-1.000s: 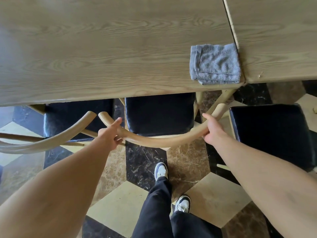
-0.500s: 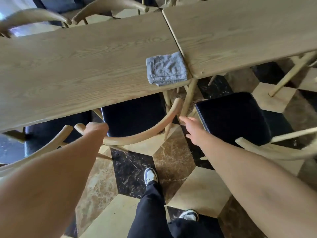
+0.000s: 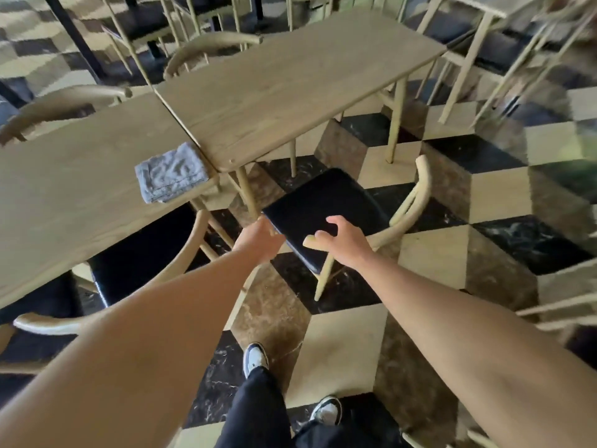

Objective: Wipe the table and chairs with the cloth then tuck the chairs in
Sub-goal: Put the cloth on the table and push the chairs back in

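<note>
From the head camera, the pulled-out chair (image 3: 326, 205) with its black seat was my landmark. It stood angled on the checkered floor (image 3: 349, 344), just outside the near corner of the right-hand table (image 3: 290, 92), its curved wooden back (image 3: 416, 195) on the far-right side of the seat.

My left hand (image 3: 258, 242) was at the seat's near-left corner, touching its edge; my fingers were hidden behind the hand, so I could not tell whether they gripped the seat or only pressed it. My right hand (image 3: 339, 242) hovered over the seat's near edge, fingers spread apart and bent like a claw, clamped on nothing.

Left of the chair, the grey cloth (image 3: 171, 176) lay folded on the left-hand table (image 3: 71, 195), at the corner where the two tabletops met, with no hand on it. A second chair (image 3: 142, 253) sat tucked under that table, to the left of my landmark chair, its bent back rail (image 3: 181, 253) sticking out past the table edge.

Below the chair, nearer to me, my dark trousers (image 3: 255, 409) and two sneakers (image 3: 255, 357) stood on the floor. More chairs and tables lay blurred beyond the far table.
</note>
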`<state>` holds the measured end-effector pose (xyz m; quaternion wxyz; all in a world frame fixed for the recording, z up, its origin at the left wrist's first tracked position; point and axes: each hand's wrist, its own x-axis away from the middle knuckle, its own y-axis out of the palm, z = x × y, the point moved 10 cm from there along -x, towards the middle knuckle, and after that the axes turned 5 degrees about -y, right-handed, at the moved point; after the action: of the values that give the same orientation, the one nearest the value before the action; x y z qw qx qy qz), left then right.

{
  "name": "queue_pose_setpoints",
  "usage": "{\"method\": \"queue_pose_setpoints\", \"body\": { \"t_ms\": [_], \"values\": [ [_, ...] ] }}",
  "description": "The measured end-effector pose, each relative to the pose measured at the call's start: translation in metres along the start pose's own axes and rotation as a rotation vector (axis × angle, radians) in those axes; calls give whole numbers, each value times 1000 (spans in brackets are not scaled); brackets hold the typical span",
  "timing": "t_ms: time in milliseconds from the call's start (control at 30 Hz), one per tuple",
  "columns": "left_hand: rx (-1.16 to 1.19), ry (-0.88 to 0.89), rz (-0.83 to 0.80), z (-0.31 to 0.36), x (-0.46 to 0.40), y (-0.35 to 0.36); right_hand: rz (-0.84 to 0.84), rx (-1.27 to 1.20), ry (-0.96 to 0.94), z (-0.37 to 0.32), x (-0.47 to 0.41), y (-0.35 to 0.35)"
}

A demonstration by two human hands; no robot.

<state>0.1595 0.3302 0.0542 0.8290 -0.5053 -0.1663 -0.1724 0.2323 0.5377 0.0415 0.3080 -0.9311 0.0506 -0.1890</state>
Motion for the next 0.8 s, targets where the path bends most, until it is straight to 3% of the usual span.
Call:
{"method": "queue_pose_setpoints", "body": {
  "t_ms": [300, 667, 800],
  "values": [
    [-119, -32, -66, 69, -51, 75, 157, -8, 167, 115, -36, -105],
    [-36, -80, -119, 162, -163, 123, 68, 154, 271, 176, -165, -194],
    [40, -189, -123, 163, -177, 121, 33, 315, 192, 167, -206, -202]
  ]
}}
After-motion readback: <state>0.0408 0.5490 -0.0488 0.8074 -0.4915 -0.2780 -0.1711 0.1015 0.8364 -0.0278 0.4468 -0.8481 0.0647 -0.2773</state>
